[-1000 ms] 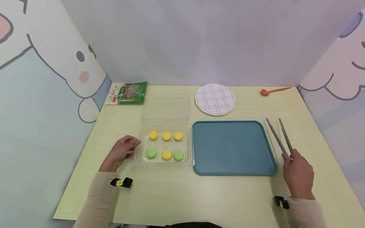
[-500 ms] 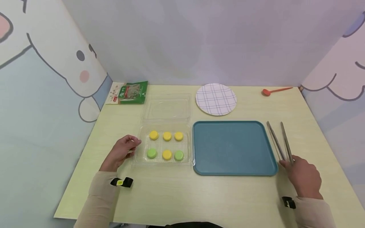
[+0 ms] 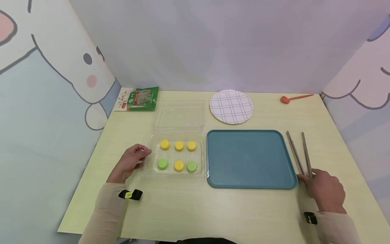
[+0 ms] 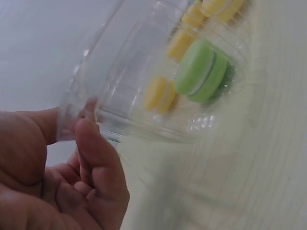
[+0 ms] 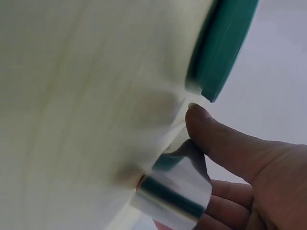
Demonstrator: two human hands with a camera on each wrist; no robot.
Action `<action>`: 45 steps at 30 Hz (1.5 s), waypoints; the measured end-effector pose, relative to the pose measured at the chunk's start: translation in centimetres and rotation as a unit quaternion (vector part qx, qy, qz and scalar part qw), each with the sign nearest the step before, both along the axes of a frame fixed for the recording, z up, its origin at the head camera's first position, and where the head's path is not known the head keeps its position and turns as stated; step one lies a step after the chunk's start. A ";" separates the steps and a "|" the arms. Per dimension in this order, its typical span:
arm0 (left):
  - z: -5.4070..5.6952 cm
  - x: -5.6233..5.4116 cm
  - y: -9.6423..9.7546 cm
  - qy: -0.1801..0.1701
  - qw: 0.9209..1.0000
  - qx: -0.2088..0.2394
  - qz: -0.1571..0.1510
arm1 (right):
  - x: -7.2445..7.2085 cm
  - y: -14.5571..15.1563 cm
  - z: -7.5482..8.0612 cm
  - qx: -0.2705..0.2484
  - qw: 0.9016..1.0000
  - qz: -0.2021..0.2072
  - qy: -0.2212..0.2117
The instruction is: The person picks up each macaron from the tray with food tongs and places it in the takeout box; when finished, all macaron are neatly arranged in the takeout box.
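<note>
My left hand (image 3: 131,161) pinches the left rim of a clear plastic clamshell box (image 3: 182,175) between thumb and fingers. The box lies unfolded, its lid (image 3: 179,117) toward the back wall. Inside stand two rows of macarons: several yellow macarons (image 3: 179,145) and two green macarons (image 4: 199,72). At the right, my right hand (image 3: 326,188) holds metal tongs (image 3: 306,152) low over the table, their arms spread and pointing away from me. In the right wrist view the thumb lies along the tongs' shiny rear end (image 5: 177,191), with fingers on the other side.
A teal tray (image 3: 251,159) lies between the box and the tongs. Behind it is a white plate (image 3: 231,106) with a blue check pattern. An orange-red spoon (image 3: 286,99) lies at the back right, a green and white food packet (image 3: 141,99) at the back left.
My right hand has moved slightly right and toward me with the tongs, which now sit lower and flatter. The left hand stays on the box.
</note>
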State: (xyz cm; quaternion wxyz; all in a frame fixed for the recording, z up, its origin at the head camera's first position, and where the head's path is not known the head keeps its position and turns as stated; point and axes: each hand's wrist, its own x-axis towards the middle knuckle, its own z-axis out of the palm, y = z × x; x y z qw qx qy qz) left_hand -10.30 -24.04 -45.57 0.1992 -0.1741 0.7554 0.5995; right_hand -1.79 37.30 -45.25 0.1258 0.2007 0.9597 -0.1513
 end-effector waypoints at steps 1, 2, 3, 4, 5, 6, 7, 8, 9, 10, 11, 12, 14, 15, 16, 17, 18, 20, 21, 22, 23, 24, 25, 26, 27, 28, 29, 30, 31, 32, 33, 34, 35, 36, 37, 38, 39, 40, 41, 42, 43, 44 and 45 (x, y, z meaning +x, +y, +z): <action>0.0 0.0 0.0 0.001 1.000 -0.002 0.000 | 0.0 0.0 0.0 -0.001 1.000 -0.001 0.001; 0.1 -0.1 0.0 0.002 1.000 -0.003 -0.001 | 0.0 0.0 -0.1 0.000 1.000 -0.001 0.002; 0.1 -0.1 0.0 0.002 1.000 -0.005 -0.001 | 0.0 0.0 -0.1 0.001 1.000 0.001 0.004; 0.1 -0.1 0.0 0.002 1.000 -0.006 -0.001 | 0.0 0.0 -0.1 0.002 1.000 0.002 0.006; 0.1 -0.1 0.0 0.001 1.000 -0.007 0.000 | 0.0 0.0 -0.1 0.003 1.000 0.004 0.007; 0.2 -0.1 0.0 0.000 1.000 -0.008 0.000 | 0.0 0.0 -0.1 0.004 1.000 0.006 0.008; 0.2 -0.2 0.0 0.000 1.000 -0.008 0.000 | 0.0 0.0 -0.1 0.005 1.000 0.006 0.011; 0.2 -0.2 0.0 -0.001 1.000 -0.009 0.000 | 0.0 0.0 -0.1 0.006 1.000 0.008 0.011; 0.2 -0.2 0.1 -0.001 1.000 -0.009 0.000 | -0.1 0.1 -0.1 0.005 1.000 0.009 0.010; 0.2 -0.2 0.1 -0.002 1.000 -0.009 0.000 | -0.1 0.2 -0.1 0.001 1.000 0.012 0.008; 0.2 -0.2 0.1 -0.002 1.000 -0.010 0.000 | -0.1 0.2 -0.1 0.000 1.000 0.016 0.005; 0.3 -0.2 0.1 -0.002 1.000 -0.011 -0.003 | 0.0 0.3 0.0 -0.002 1.000 0.022 0.005; 0.4 -0.3 0.1 -0.002 1.000 -0.018 -0.013 | 0.0 0.7 0.2 -0.007 0.999 0.032 -0.003; 0.4 -0.4 0.1 -0.002 0.999 -0.023 -0.021 | 0.1 0.8 0.3 -0.010 0.999 0.036 -0.008; 0.5 -0.5 0.0 -0.003 0.999 -0.030 -0.031 | 0.1 1.0 0.4 -0.011 0.999 0.040 -0.011; 0.6 -0.6 0.0 -0.003 0.998 -0.038 -0.044 | 0.1 1.1 0.7 -0.008 0.999 0.042 -0.010; 0.7 -0.7 -0.1 -0.004 0.997 -0.046 -0.057 | 0.1 1.1 0.9 -0.008 0.999 0.045 -0.007; 1.1 -1.0 -0.3 -0.005 0.995 -0.060 -0.081 | -0.2 0.8 1.5 -0.002 0.999 0.052 0.008; 1.2 -1.2 -0.4 -0.005 0.994 -0.065 -0.088 | -0.4 0.5 1.9 -0.001 0.998 0.058 0.019; 1.4 -1.3 -0.6 -0.005 0.993 -0.069 -0.093 | -0.7 0.0 2.2 0.002 0.997 0.066 0.032; 1.6 -1.4 -0.8 -0.004 0.993 -0.073 -0.096 | -1.1 -0.6 2.7 0.002 0.996 0.075 0.046; 1.9 -1.5 -0.9 -0.003 0.992 -0.076 -0.097 | -1.5 -1.4 3.0 0.001 0.994 0.086 0.062; 2.1 -1.5 -1.1 -0.001 0.992 -0.080 -0.097 | -1.9 -2.2 3.2 0.001 0.992 0.099 0.082; 2.3 -1.6 -1.2 0.002 0.992 -0.083 -0.096 | -2.4 -3.2 3.5 -0.003 0.989 0.112 0.096; 2.5 -1.8 -1.4 0.004 0.992 -0.087 -0.096 | -2.9 -4.2 3.8 -0.006 0.985 0.131 0.114; 2.7 -1.9 -1.5 0.006 0.991 -0.093 -0.098 | -3.5 -5.2 4.0 -0.011 0.981 0.148 0.127; 2.9 -2.1 -1.6 0.007 0.990 -0.098 -0.100 | -4.1 -6.3 4.2 -0.015 0.976 0.168 0.135; 3.1 -2.3 -1.7 0.009 0.989 -0.101 -0.103 | -4.7 -7.4 4.4 -0.021 0.971 0.186 0.146; 3.3 -2.6 -1.8 0.010 0.989 -0.105 -0.107 | -5.5 -8.5 4.5 -0.031 0.968 0.202 0.148; 3.5 -2.9 -1.9 0.012 0.988 -0.108 -0.112 | -6.3 -9.6 4.7 -0.044 0.965 0.215 0.143; 3.6 -3.3 -2.0 0.014 0.987 -0.110 -0.115 | -7.1 -10.7 4.8 -0.054 0.962 0.228 0.141; 3.8 -3.7 -2.0 0.016 0.987 -0.111 -0.119 | -8.1 -11.7 4.9 -0.067 0.960 0.237 0.132; 4.0 -4.2 -2.1 0.020 0.986 -0.110 -0.122 | -9.0 -12.8 4.9 -0.083 0.958 0.244 0.124; 4.0 -4.6 -2.2 0.023 0.986 -0.106 -0.125 | -10.0 -13.8 4.9 -0.101 0.956 0.249 0.117; 4.1 -5.1 -2.2 0.026 0.986 -0.102 -0.127 | -10.9 -14.8 4.9 -0.117 0.954 0.255 0.107; 4.0 -5.6 -2.3 0.029 0.986 -0.098 -0.129 | -11.9 -15.8 4.8 -0.131 0.951 0.262 0.100; 4.0 -6.1 -2.3 0.030 0.987 -0.093 -0.130 | -12.9 -16.8 4.7 -0.146 0.948 0.267 0.091; 4.0 -6.6 -2.3 0.029 0.987 -0.090 -0.132 | -13.9 -17.7 4.6 -0.164 0.946 0.269 0.081; 3.9 -7.2 -2.4 0.028 0.987 -0.086 -0.134 | -14.8 -18.6 4.6 -0.181 0.943 0.268 0.073; 3.9 -7.7 -2.4 0.027 0.987 -0.082 -0.137 | -15.8 -19.5 4.4 -0.192 0.942 0.269 0.067; 3.8 -8.3 -2.4 0.024 0.987 -0.079 -0.139 | -16.8 -20.3 4.3 -0.203 0.940 0.267 0.064; 3.7 -8.9 -2.3 0.021 0.987 -0.076 -0.141 | -17.8 -21.1 4.1 -0.215 0.938 0.264 0.061; 3.6 -9.6 -2.2 0.017 0.987 -0.075 -0.143 | -18.8 -21.7 4.0 -0.230 0.937 0.256 0.057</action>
